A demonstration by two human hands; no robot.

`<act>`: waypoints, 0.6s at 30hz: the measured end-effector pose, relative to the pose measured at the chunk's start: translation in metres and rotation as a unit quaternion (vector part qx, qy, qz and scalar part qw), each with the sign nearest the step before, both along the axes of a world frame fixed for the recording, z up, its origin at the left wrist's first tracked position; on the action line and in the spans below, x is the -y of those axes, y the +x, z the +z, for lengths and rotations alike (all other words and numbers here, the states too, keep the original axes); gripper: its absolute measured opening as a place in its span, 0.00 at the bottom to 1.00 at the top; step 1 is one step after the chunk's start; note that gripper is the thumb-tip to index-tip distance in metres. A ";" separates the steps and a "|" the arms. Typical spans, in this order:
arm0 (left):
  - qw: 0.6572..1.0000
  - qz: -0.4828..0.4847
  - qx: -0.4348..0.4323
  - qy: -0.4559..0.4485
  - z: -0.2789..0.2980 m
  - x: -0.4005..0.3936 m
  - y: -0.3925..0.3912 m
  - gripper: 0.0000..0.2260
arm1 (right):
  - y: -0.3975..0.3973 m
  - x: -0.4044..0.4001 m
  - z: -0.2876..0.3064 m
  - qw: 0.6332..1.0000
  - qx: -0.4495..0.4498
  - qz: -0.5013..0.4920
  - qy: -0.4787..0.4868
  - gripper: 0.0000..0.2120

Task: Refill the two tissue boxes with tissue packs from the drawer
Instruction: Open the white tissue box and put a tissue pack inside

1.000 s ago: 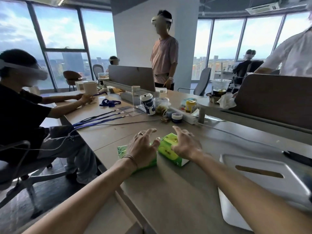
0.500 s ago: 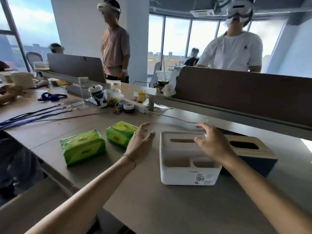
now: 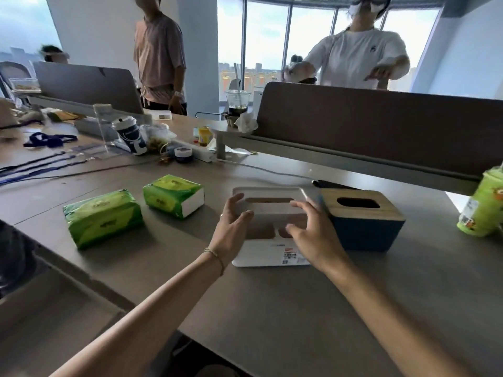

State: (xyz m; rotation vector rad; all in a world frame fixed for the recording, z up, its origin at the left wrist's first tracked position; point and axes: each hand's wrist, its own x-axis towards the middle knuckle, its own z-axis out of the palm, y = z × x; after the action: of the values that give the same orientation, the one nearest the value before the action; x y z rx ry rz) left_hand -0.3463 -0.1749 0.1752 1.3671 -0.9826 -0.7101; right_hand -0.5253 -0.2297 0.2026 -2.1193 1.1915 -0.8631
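Observation:
Two green tissue packs lie on the grey desk, one at the left (image 3: 103,217) and one further back (image 3: 174,195). A white tissue box (image 3: 268,255) with a slotted lid stands in the middle. Touching its right side is a dark blue tissue box (image 3: 366,232) with a wooden lid. My left hand (image 3: 231,227) rests at the white box's left edge, fingers spread over the lid. My right hand (image 3: 313,232) hovers over the box's right half, fingers apart. Neither hand grips anything.
A brown desk divider (image 3: 381,126) runs behind the boxes. A green bottle (image 3: 483,208) stands at the right edge. Cups, jars, a power strip and blue lanyards (image 3: 40,164) clutter the far left. People stand beyond the desk.
My hands left the green packs and moved right onto the white box. The view swung right, bringing both boxes to the centre, and my right hand came in from the far edge.

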 end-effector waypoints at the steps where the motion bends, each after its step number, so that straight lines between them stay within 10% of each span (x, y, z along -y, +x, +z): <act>1: 1.000 -0.003 -0.001 -0.007 0.000 -0.001 -0.001 0.24 | 0.000 -0.004 -0.002 1.000 -0.007 -0.002 -0.010 0.24; 12: 0.999 -0.010 -0.047 0.007 0.003 -0.018 -0.009 0.22 | -0.021 -0.039 0.005 0.997 -0.066 0.044 -0.014 0.26; 18: 0.996 -0.056 0.005 -0.071 -0.008 -0.047 -0.003 0.25 | -0.031 -0.052 -0.005 0.956 -0.151 0.017 -0.250 0.19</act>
State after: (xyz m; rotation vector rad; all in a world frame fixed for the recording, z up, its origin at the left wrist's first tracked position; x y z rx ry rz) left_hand -0.3490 -0.1282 0.1676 1.1991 -1.1025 -0.7033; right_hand -0.5560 -0.1780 0.1980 -2.7527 1.1659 -0.9217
